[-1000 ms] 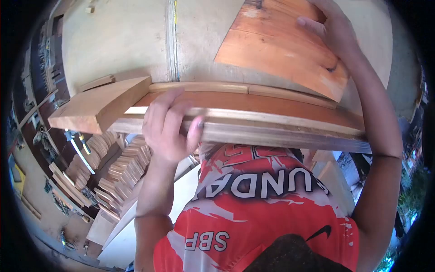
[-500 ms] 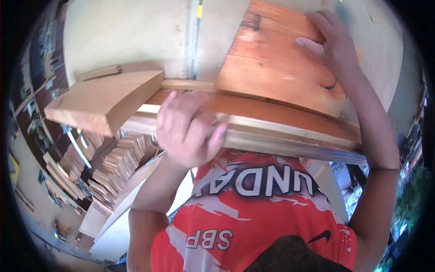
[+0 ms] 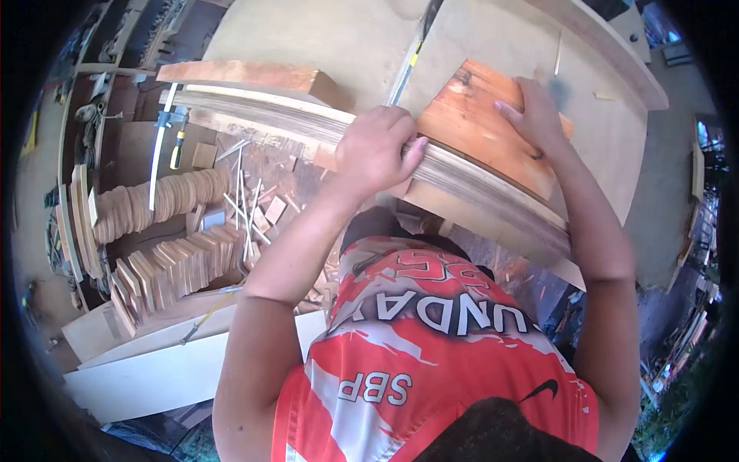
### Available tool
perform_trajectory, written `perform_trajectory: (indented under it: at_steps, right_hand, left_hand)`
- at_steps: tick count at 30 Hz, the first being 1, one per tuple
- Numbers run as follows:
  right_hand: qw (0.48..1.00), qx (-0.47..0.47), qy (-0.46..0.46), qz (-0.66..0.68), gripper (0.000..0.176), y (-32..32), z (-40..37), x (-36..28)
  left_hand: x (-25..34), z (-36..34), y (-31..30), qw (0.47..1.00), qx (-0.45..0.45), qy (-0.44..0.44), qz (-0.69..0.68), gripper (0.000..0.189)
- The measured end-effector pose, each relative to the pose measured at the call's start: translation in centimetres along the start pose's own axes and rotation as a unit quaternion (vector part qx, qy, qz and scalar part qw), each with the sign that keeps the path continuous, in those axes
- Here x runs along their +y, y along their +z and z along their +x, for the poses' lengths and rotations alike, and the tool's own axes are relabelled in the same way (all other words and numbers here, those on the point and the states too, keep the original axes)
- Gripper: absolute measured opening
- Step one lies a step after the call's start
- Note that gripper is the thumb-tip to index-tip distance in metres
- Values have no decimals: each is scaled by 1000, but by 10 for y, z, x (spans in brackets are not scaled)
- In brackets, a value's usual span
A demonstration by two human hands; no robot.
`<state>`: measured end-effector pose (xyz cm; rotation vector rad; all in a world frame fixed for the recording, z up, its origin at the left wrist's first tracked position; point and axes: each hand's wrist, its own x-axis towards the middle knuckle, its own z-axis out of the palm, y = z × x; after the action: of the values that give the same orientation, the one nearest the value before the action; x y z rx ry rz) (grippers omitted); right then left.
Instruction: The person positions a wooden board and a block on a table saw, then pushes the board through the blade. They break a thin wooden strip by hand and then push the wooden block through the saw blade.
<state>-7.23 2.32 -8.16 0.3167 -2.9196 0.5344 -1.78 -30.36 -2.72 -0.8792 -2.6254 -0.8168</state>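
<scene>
Probably stiff, long and heavy, the planks [image 3: 500,202] at the bench [image 3: 308,31] edge need spaced grips: left hand [image 3: 377,150] clamps them at 12 o'clock, right hand [image 3: 531,115] lies flat on the board [image 3: 469,127] at 1 o'clock.

board [image 3: 477,131]: reddish wood, matt, rough-sawn | plank stack [image 3: 477,189]: pale layered wood, matt | table [image 3: 308,38]: smooth pale plywood | shirt [image 3: 431,346]: cloth

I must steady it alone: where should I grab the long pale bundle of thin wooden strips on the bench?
Near its middle, from the near side, where the left hand sits: fingers curled over the top edge. The long pale bundle of thin wooden strips is bowed and seems to overhang the pale wooden bench, so a central hold probably balances it.
</scene>
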Motion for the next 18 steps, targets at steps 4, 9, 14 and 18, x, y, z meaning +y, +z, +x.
perform_trajectory:
  at_steps: [4,9,14,18]
  right_hand:
    - [992,-78,58,-74,67,-11,3,-12]
    - [971,-111,136,-159,74,-15,1,-33]
    - [987,-52,152,-20,84,13,2,15]
    - [983,-88,162,-16,84,8,7,15]
  left_hand:
    - [-2,-3,-1,999,25,32,2,21]
    - [-12,-28,-14,978,88,138,-132,15]
    - [-41,-157,1,961,-64,84,-256,14]
    - [-142,-260,135,900,-10,-255,-352,19]
